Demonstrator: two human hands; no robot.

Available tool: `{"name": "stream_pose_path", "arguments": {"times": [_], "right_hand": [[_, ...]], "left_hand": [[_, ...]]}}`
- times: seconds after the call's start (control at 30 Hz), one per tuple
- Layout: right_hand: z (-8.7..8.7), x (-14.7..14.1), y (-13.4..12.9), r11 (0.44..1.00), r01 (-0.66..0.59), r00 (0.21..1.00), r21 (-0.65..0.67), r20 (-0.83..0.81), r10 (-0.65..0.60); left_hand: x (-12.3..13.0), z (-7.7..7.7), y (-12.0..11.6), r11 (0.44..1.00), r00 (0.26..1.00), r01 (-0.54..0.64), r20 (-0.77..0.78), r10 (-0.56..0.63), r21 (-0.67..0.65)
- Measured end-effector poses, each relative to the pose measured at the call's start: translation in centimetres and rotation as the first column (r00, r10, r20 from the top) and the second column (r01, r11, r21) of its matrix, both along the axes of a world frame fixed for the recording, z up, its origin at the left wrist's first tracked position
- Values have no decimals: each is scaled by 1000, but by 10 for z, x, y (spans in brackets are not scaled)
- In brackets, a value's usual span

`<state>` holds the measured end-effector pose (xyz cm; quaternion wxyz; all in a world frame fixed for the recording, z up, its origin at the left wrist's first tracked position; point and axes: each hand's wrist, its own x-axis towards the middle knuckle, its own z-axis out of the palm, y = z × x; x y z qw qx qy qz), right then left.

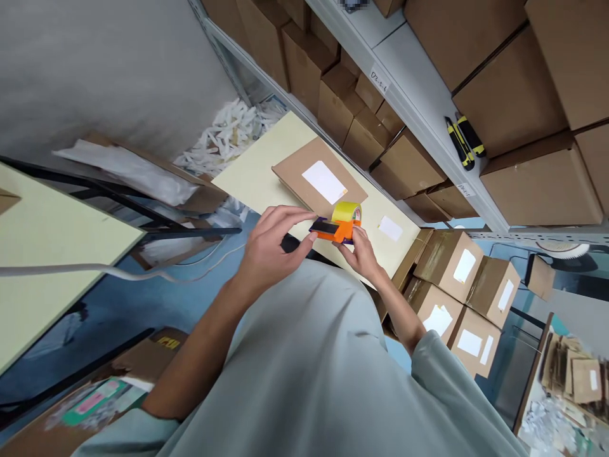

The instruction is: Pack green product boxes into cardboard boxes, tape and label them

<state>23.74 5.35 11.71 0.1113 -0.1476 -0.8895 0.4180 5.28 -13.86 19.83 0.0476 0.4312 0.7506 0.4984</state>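
An orange tape dispenser [343, 231] with a yellow roll of tape [346, 211] is held in front of my body, over the near edge of the pale table [261, 168]. My right hand [360, 252] grips its right end. At its dark left end, my left hand [280, 244] has its fingers stretched and the thumb apart, with the fingertips near or touching it. Just beyond the dispenser lies a flat brown cardboard box [309, 166] with a white label [325, 181]. A smaller white label [390, 228] lies on the table to the right.
Shelves with brown boxes [361, 133] run behind the table, with two yellow-black cutters [465, 141] on one ledge. Labelled cartons [450, 263] are stacked at the right. A second table [61, 235] and a white cable [137, 275] are at the left.
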Motion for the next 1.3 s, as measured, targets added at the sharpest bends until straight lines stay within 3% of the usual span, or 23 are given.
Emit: {"name": "stream_pose_path", "arguments": {"times": [0.27,0.4,0.57,0.7,0.87,0.97,1.07,1.17,1.3], "right_hand": [[6,17,17,939,-163,986,303,35,160],[15,22,21,913,-196,981,358,60,187],[13,27,24,898,-219,975,381,130,183],[-6,51,33,894,-254,956,369,239,173],[-43,103,55,898,-166,853,408,516,-77],[-70,121,55,876,-182,745,447,644,-174],[-96,125,43,854,-199,681,481,695,-232],[-114,123,32,839,-196,649,508,709,-277],[-122,120,24,819,-206,599,536,730,-328]], "left_hand": [[-3,-5,2,991,992,123,-31,-125,-56],[-3,-6,-3,978,979,200,-36,-202,-66],[16,-23,-11,987,987,147,-60,-150,-61],[32,-63,-19,1000,1000,2,-7,-2,-21],[30,-146,-31,960,938,-258,211,277,-113],[28,-202,-28,953,867,-250,399,300,-173],[28,-243,-15,945,771,-260,547,326,-196],[28,-263,0,947,697,-272,644,316,-170],[23,-271,20,938,587,-321,750,304,-129]]}}
